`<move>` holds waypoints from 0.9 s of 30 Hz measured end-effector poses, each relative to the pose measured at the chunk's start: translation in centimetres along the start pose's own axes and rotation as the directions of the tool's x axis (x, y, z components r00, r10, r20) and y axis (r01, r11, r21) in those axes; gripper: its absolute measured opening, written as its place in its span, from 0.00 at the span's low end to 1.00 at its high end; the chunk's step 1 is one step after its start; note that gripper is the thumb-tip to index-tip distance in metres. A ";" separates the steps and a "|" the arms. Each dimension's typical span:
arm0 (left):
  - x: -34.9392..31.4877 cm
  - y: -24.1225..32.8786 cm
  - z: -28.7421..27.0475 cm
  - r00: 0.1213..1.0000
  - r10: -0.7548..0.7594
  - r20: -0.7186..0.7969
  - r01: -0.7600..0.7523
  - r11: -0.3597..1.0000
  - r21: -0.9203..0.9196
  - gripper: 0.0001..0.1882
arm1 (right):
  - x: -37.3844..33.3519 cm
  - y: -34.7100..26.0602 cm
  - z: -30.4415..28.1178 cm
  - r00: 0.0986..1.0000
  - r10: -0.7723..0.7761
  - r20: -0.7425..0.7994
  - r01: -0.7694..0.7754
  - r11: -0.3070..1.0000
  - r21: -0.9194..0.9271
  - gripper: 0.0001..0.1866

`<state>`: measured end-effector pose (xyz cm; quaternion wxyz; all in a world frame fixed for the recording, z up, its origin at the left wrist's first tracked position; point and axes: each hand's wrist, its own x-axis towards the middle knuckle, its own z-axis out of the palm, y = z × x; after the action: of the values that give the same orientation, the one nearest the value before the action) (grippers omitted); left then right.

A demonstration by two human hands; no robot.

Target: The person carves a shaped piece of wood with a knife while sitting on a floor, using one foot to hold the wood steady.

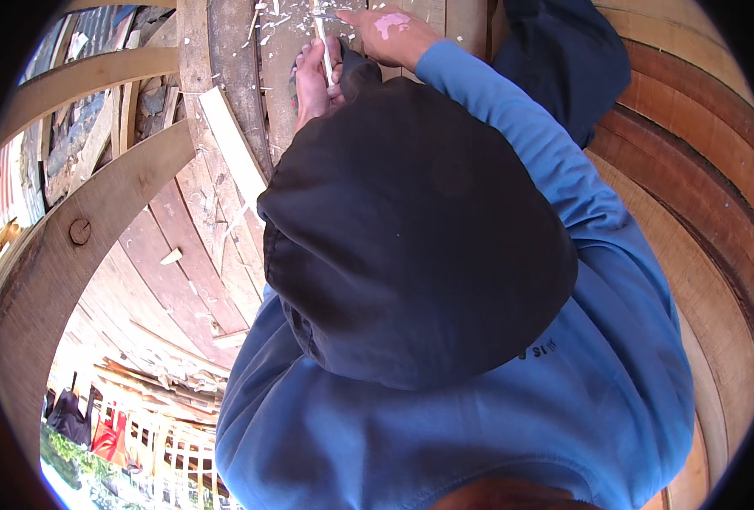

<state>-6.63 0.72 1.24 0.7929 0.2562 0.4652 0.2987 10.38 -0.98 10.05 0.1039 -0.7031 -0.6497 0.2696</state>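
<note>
At the top of the head view, my left hand is closed around a thin, pale wooden stick, which stands out lengthwise from my fingers. My right hand, with a pink smear on its back, reaches in from the right. Its index finger stretches towards the stick, along a narrow grey knife blade that touches or crosses the wood. The handle and the other fingers are hidden. Small white wood shavings lie scattered around both hands. A large dark-clothed shape, apparently my raised knee, fills the middle and hides my left forearm.
Worn planks form the floor. A pale board and a small wood offcut lie at the left. Curved wooden ribs rise on the left, and bent planks line the right. A red item hangs at lower left.
</note>
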 end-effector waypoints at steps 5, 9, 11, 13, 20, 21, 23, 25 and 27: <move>-1.6 0.6 0.4 0.999 -0.047 -0.014 0.047 0.999 -0.022 0.16 | -2.0 -2.5 -3.0 0.979 0.091 0.180 -0.104 0.993 0.062 0.18; -1.7 1.3 0.8 1.000 0.014 -0.008 -0.013 0.992 0.126 0.15 | -1.5 -1.8 -1.3 0.987 0.141 0.080 -0.147 0.987 0.069 0.19; -1.4 0.8 0.5 1.000 -0.016 0.014 0.016 0.999 0.042 0.15 | -0.8 -1.9 -0.8 0.963 0.241 0.118 -0.242 0.970 -0.004 0.19; -1.3 0.3 1.0 0.993 0.091 -0.080 -0.070 0.970 0.232 0.15 | -0.1 -1.2 0.1 0.983 0.154 0.098 -0.156 0.988 0.011 0.20; -2.3 1.1 1.2 1.000 -0.028 -0.002 0.027 0.993 -0.111 0.16 | -0.8 -1.8 -1.7 0.959 0.167 0.229 -0.149 0.984 -0.093 0.30; -2.2 1.0 1.4 0.999 -0.031 -0.009 0.029 0.980 -0.195 0.16 | -1.2 -1.7 -2.0 0.955 0.156 0.253 -0.136 0.986 -0.093 0.31; -2.1 0.8 2.4 0.993 0.000 -0.114 -0.033 0.959 -0.281 0.15 | -3.1 -1.5 -3.4 0.945 0.200 0.257 -0.240 0.962 0.133 0.30; -2.2 1.0 2.4 0.983 0.137 -0.122 -0.149 0.984 -0.097 0.14 | -4.6 -1.2 -4.8 0.909 0.292 0.297 -0.397 0.825 0.401 0.30; -3.1 2.4 2.7 0.986 0.162 -0.046 -0.163 0.987 -0.012 0.13 | -5.9 -0.3 -5.9 0.812 0.415 0.410 -0.580 0.498 0.645 0.33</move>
<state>-6.04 -0.22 5.86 0.7573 0.2803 0.4579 0.3717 13.09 -5.47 16.55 0.2333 -0.7227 -0.2554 0.5984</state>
